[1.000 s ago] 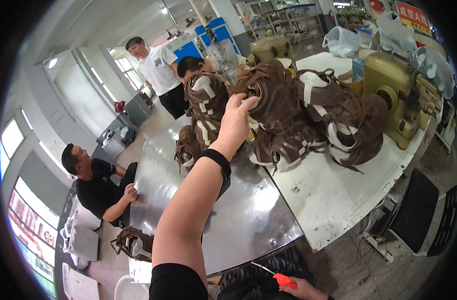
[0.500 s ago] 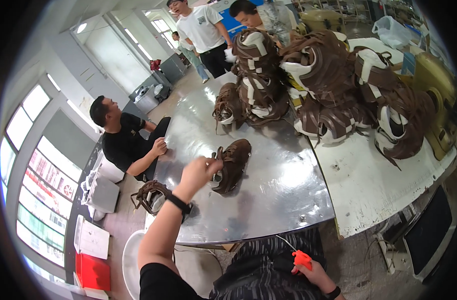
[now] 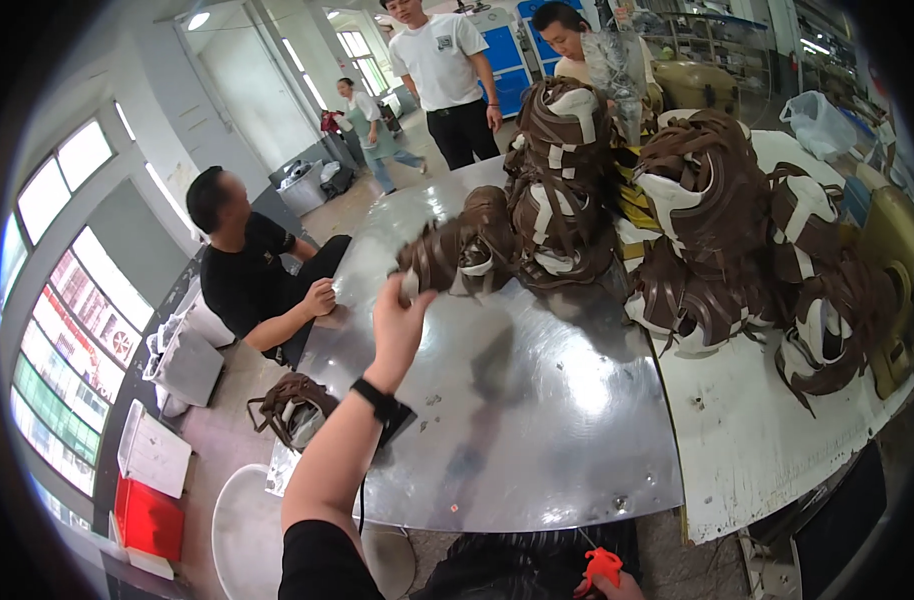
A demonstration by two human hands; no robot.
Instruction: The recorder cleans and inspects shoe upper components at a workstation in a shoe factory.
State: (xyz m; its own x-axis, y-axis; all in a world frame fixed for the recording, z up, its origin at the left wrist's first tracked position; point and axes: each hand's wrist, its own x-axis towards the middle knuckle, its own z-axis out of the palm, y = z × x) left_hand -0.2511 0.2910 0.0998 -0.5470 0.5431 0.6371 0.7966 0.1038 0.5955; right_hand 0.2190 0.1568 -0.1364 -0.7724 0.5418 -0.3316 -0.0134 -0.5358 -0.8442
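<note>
Left hand: I have it gripping a brown sneaker at its near end, thumb and fingers around a pale part.
Held sneaker: I see it over the far left part of the metal tabletop, just beside another brown sneaker; I cannot tell whether its sole touches the metal.
Right hand: I have it closed on a red-handled tool with a thin metal shaft, low in my view by the table's near edge and partly cut off.
Hands: well apart, each on its own thing.
Sneaker stack: brown with white panels, piled on the far part of the metal tabletop.
White tabletop: adjoins the metal on the right and bears more piled brown sneakers, near an olive-gold machine.
Left table corner: a lone brown sneaker sits near the black wristband.
Co-workers: I see a seated person in black at the left, a standing person in a white T-shirt, and another bent behind the stack.
</note>
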